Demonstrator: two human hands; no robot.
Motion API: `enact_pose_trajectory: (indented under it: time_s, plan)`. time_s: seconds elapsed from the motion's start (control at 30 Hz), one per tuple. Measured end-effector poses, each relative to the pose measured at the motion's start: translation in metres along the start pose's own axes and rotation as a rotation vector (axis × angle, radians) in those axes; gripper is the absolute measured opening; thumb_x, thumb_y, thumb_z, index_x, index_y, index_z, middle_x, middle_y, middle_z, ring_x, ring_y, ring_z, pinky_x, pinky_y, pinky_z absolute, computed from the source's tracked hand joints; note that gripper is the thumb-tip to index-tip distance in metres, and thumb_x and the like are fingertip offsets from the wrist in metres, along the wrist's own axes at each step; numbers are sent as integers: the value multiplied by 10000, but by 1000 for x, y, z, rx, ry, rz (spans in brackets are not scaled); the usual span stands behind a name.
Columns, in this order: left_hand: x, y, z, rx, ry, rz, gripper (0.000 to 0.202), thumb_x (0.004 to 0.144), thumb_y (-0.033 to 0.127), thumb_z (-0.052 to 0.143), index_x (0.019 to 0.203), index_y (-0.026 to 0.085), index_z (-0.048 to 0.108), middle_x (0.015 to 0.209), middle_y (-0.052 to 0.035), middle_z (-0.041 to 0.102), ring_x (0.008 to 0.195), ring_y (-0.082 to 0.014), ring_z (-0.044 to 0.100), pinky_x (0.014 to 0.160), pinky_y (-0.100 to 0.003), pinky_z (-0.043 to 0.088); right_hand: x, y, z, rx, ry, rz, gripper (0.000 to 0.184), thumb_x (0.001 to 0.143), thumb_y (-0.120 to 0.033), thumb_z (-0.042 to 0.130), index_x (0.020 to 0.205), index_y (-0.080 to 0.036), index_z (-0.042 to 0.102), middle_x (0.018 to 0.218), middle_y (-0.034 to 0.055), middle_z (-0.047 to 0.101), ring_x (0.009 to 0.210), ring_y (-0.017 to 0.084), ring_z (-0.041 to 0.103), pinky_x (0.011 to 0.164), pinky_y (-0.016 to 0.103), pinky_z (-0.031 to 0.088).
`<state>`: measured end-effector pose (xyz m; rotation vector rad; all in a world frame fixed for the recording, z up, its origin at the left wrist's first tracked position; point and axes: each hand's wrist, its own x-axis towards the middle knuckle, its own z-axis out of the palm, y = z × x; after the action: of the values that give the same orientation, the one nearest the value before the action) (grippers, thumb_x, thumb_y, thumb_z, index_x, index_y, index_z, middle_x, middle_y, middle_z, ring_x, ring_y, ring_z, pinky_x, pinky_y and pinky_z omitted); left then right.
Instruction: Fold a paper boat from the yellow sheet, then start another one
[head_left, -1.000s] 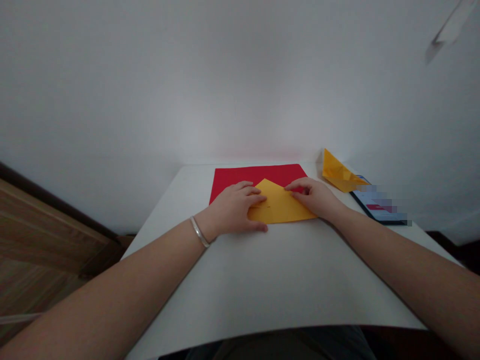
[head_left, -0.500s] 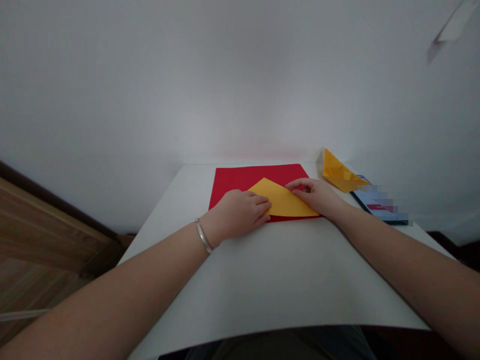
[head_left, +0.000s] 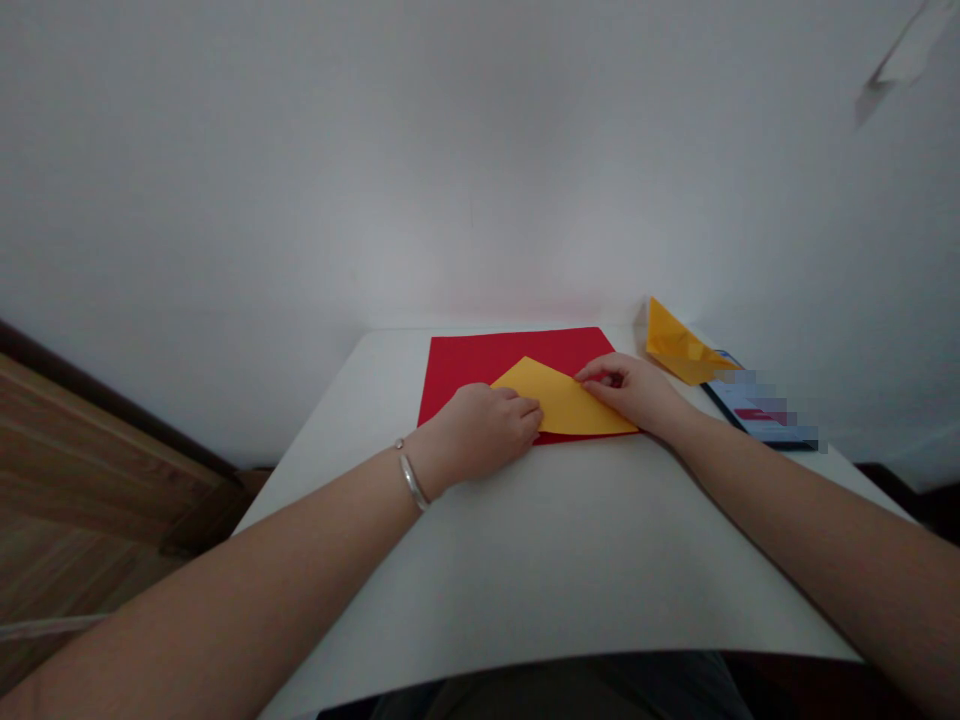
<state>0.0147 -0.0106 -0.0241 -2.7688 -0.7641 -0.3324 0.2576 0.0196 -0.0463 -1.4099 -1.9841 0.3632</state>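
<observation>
A folded yellow paper (head_left: 568, 402) lies on a red sheet (head_left: 480, 358) on the white table (head_left: 540, 550). My left hand (head_left: 480, 428), with a silver bracelet on the wrist, rests on the paper's left corner with its fingers curled and pressed down. My right hand (head_left: 634, 392) pinches the paper's right upper edge between thumb and fingers. The paper's left corner is hidden under my left hand.
A second folded yellow paper shape (head_left: 675, 345) stands at the table's far right. Beside it lies a dark tablet (head_left: 757, 412) with a lit screen. A white wall rises behind the table. A wooden floor (head_left: 67, 470) shows at the left.
The yellow paper has slid away from me, fully onto the red sheet. My left hand's fingers have curled from flat to bent. My right hand stays at the right edge.
</observation>
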Motion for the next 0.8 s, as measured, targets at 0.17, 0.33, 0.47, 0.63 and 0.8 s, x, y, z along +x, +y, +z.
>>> enact_pose_trajectory:
  time_s: [0.17, 0.33, 0.47, 0.63, 0.8]
  plan:
    - [0, 0, 0, -23, -25, -12, 299, 953, 292, 403, 1012, 176, 672, 1031, -86, 694, 925, -206, 649, 736, -316, 494, -6, -19, -12, -127, -48, -367, 132, 812, -246, 582, 820, -220, 711, 935, 65, 703, 914, 215, 608, 861, 405, 449]
    - [-1, 0, -2, -51, -48, -29, 293, 935, 323, 432, 1036, 181, 667, 1077, -79, 683, 968, -206, 635, 809, -323, 490, -21, -39, -13, -185, -209, -498, 201, 787, -376, 639, 918, -246, 719, 982, 63, 696, 898, 219, 609, 784, 362, 469]
    - [-1, -2, -4, -79, -62, -18, 283, 909, 337, 470, 1059, 183, 655, 1100, -76, 674, 985, -219, 626, 838, -346, 485, -25, -43, -9, -274, -299, -557, 202, 848, -350, 561, 931, -261, 721, 985, 54, 702, 905, 212, 618, 781, 344, 467]
    - [-2, -5, -3, -97, -89, 11, 324, 909, 386, 465, 1093, 185, 640, 1101, -81, 671, 1015, -234, 612, 865, -359, 475, -26, -40, -8, -345, -283, -552, 229, 892, -332, 504, 929, -243, 711, 994, 43, 706, 904, 198, 629, 769, 315, 473]
    - [-2, -7, -3, -141, -87, 2, 341, 913, 396, 462, 1107, 185, 646, 1124, -86, 667, 1034, -233, 607, 889, -362, 465, -30, -45, -6, -448, -241, -556, 268, 929, -311, 454, 914, -234, 711, 952, 49, 716, 861, 195, 639, 723, 308, 460]
